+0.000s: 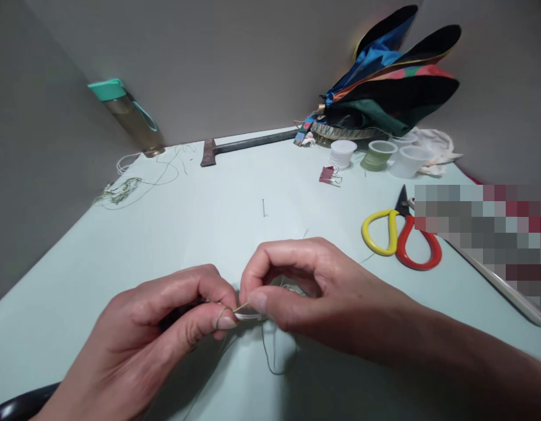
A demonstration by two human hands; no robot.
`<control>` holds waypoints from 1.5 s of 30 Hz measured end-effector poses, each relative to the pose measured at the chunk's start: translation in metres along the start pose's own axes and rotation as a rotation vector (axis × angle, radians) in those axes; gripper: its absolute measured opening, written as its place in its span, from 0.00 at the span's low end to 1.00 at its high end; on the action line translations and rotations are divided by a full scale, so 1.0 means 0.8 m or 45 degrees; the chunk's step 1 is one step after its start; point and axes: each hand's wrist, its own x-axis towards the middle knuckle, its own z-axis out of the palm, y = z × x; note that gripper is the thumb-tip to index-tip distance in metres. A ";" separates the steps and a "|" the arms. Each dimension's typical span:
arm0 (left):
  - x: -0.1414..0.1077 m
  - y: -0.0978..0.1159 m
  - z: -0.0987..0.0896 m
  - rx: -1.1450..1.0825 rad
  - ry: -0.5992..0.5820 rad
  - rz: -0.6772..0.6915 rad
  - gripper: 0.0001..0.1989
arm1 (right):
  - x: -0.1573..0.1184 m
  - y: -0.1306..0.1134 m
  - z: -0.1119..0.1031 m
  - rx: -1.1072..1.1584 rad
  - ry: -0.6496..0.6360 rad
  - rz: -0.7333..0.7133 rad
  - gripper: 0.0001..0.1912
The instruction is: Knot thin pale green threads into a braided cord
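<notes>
Near the front middle of the table, my left hand [165, 321] is closed, thumb and forefinger pinching a white cord [248, 317] and a green thread [220, 314] that loops over the thumb. Beside it, my right hand [314, 292] is closed too, with its thumb and forefinger pinched on the green thread, a short stretch of which runs taut between the hands. Part of the white cord lies behind the right fingers, partly hidden. Loose thread hangs below the hands in a loop [274, 373]. A thin nail [264, 208] stands upright in the tabletop beyond them.
Scissors [418, 266] with yellow and red handles lie at right, beside a pixelated flat object [485, 245]. Behind are thread spools [343, 153], a binder clip [328, 175], a folded umbrella [384, 93], a hammer [252, 142], a bottle [134, 123] and tangled thread [123, 190].
</notes>
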 end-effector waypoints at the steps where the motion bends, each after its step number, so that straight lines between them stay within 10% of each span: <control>1: -0.001 0.000 0.000 0.007 0.012 -0.002 0.13 | 0.000 0.000 0.001 0.019 0.009 0.020 0.06; 21: -0.005 -0.004 0.009 -0.239 -0.033 0.224 0.07 | 0.024 0.036 0.007 -0.516 0.042 -0.387 0.09; 28: -0.014 -0.003 0.014 -0.208 0.130 0.139 0.08 | 0.026 0.049 0.009 -0.738 0.112 -0.468 0.09; 35: -0.003 -0.006 0.007 -0.153 0.197 0.092 0.08 | 0.012 0.041 0.010 -0.983 0.517 -0.847 0.13; 40: 0.007 -0.012 0.007 -0.256 0.115 -0.045 0.08 | 0.002 0.036 0.043 -1.497 0.154 -1.061 0.08; 45: 0.009 -0.012 0.009 -0.440 0.089 -0.115 0.09 | 0.012 0.052 0.034 -1.696 0.348 -0.983 0.18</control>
